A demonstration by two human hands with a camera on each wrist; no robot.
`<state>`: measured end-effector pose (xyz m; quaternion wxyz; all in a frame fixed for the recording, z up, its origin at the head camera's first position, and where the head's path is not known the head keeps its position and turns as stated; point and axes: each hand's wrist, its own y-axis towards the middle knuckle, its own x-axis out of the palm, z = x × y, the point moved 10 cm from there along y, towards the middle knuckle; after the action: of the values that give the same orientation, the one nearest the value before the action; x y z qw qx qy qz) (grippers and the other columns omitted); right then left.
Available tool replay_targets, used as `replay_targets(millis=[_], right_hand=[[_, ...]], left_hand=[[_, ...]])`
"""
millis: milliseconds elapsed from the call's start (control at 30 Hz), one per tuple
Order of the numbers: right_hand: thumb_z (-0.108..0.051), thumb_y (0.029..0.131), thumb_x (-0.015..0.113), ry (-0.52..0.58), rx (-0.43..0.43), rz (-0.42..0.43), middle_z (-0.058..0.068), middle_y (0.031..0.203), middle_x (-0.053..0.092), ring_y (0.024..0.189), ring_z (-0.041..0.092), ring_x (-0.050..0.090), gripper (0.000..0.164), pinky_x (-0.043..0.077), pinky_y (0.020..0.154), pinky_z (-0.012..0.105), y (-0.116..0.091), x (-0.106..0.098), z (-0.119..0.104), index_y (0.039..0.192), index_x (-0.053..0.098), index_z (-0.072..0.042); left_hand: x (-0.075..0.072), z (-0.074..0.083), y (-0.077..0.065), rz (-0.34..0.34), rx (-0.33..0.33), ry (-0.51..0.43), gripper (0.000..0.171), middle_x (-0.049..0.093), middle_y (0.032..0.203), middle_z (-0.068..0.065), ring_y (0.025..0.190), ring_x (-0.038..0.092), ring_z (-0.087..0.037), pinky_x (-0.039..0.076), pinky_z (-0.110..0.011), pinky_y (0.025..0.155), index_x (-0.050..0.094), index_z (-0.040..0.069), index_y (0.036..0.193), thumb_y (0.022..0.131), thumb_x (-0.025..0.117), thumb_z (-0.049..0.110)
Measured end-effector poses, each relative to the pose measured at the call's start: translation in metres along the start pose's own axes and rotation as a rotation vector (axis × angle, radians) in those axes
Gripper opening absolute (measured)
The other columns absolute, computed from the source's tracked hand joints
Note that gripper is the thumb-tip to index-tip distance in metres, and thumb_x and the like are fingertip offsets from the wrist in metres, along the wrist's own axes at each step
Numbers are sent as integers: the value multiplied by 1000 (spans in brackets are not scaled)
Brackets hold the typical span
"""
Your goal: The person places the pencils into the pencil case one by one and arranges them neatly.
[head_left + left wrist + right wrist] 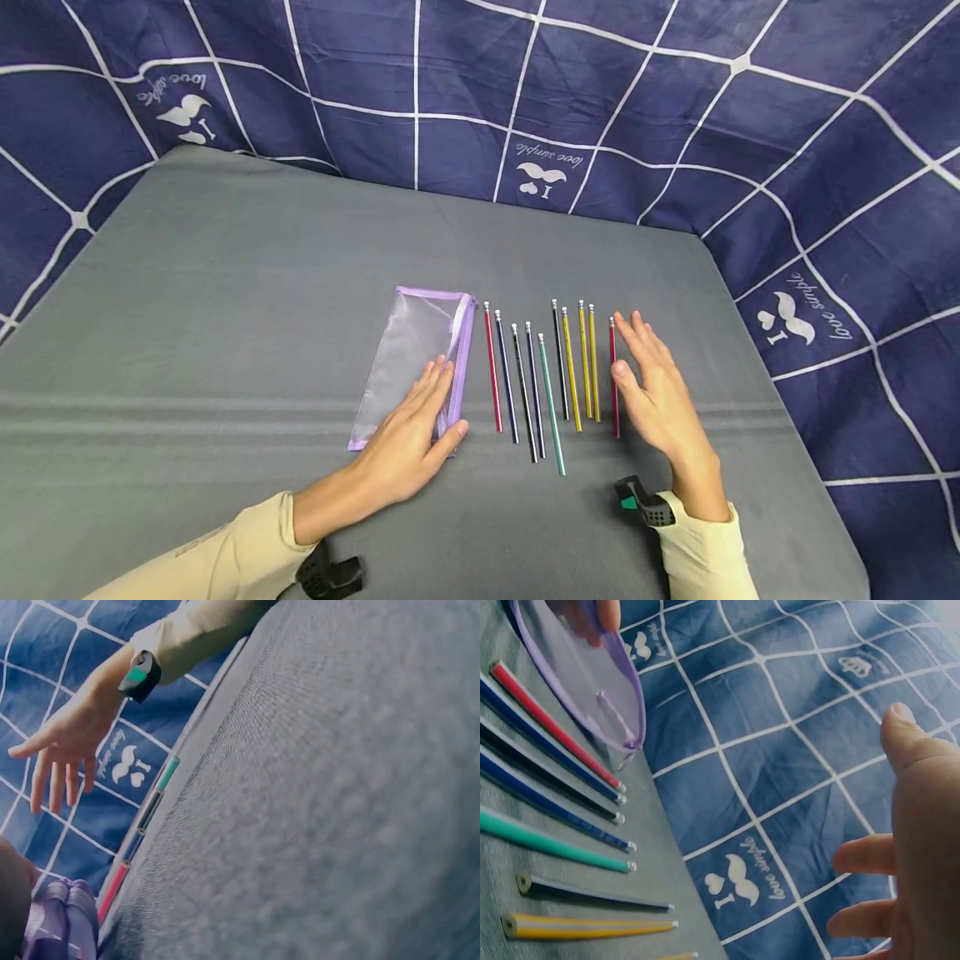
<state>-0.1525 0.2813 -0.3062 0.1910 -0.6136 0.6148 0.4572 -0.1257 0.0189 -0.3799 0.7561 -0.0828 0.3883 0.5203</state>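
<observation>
A clear zip pencil pouch with purple edging lies flat on the grey surface. My left hand rests on its lower right part with straight fingers. To its right, several pencils lie roughly side by side: a red pencil, dark ones, a green pencil, then a black pencil and yellow ones. My right hand is held beside the rightmost red pencil, fingers extended, gripping nothing. In the right wrist view its fingers are spread apart.
The grey padded table extends around the pouch and pencils. Dark blue cloth with white grid lines hangs behind and along the right side. Each wrist wears a black camera mount, such as the right one.
</observation>
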Motion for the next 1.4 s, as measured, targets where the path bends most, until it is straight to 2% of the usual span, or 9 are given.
replay_targets(millis=[133, 333, 467, 533, 600, 733, 1000, 1200, 1400], right_hand=[[-30, 100, 54, -11, 7, 101, 24, 146, 46, 134, 46, 42, 53, 31, 109, 63, 2, -12, 12, 143, 49, 0], [-19, 88, 72, -49, 143, 209, 20, 129, 63, 111, 42, 60, 49, 50, 90, 54, -1, -22, 45, 132, 61, 0], [-17, 87, 75, -29, 214, 253, 16, 107, 72, 90, 25, 68, 41, 56, 73, 27, -4, -22, 62, 123, 67, 1], [-19, 87, 76, -42, 241, 258, 13, 94, 73, 76, 12, 65, 38, 50, 63, 14, -3, -19, 69, 119, 69, 0], [-20, 86, 77, -52, 272, 249, 10, 83, 73, 65, 0, 58, 37, 41, 56, 8, -1, -15, 76, 116, 70, 1], [-22, 85, 78, -48, 347, 207, 8, 72, 70, 56, -11, 51, 34, 40, 50, 10, 2, -5, 91, 108, 72, 2], [-21, 82, 81, 31, 474, 135, 5, 62, 67, 41, 5, 58, 31, 49, 38, 20, -3, 7, 114, 99, 72, 4], [-21, 81, 82, 58, 529, 61, 3, 61, 68, 41, 5, 59, 31, 51, 39, 22, -5, 18, 120, 98, 71, 3], [-17, 81, 81, 85, 555, 33, 6, 64, 69, 42, 5, 60, 29, 52, 40, 23, -5, 22, 123, 98, 70, 4]], left_hand=[[0, -1, 1, 47, 4, -74, 70, 27, 158, -20, 146, 23, -33, 23, -50, 118, 31, -7, 150, 97, 63, 26], [-2, -3, 3, 140, -2, -156, 68, 38, 153, -19, 143, 32, -33, 29, -50, 115, 40, -6, 147, 92, 71, 19], [-4, -4, 3, 178, 4, -178, 67, 41, 151, -18, 141, 36, -32, 29, -42, 116, 43, -6, 145, 90, 73, 15], [-7, -5, 1, 200, 4, -184, 67, 42, 150, -17, 141, 37, -32, 27, -34, 117, 43, -6, 145, 89, 73, 13], [-10, -7, -1, 225, 0, -184, 66, 43, 150, -16, 140, 37, -32, 24, -26, 117, 44, -6, 145, 88, 73, 10], [-15, -10, -5, 266, -5, -173, 64, 43, 150, -15, 139, 39, -32, 21, -17, 115, 45, -4, 145, 87, 71, 4], [-13, -9, -4, 273, 9, -223, 61, 43, 150, -15, 139, 39, -33, 22, -17, 115, 45, -5, 145, 88, 65, -1], [-14, -9, -5, 269, 21, -238, 60, 41, 151, -17, 139, 38, -34, 21, -19, 116, 43, -5, 146, 89, 62, -3], [-14, -8, -5, 266, 30, -245, 59, 41, 151, -19, 139, 37, -35, 21, -19, 116, 43, -7, 145, 89, 61, -3]])
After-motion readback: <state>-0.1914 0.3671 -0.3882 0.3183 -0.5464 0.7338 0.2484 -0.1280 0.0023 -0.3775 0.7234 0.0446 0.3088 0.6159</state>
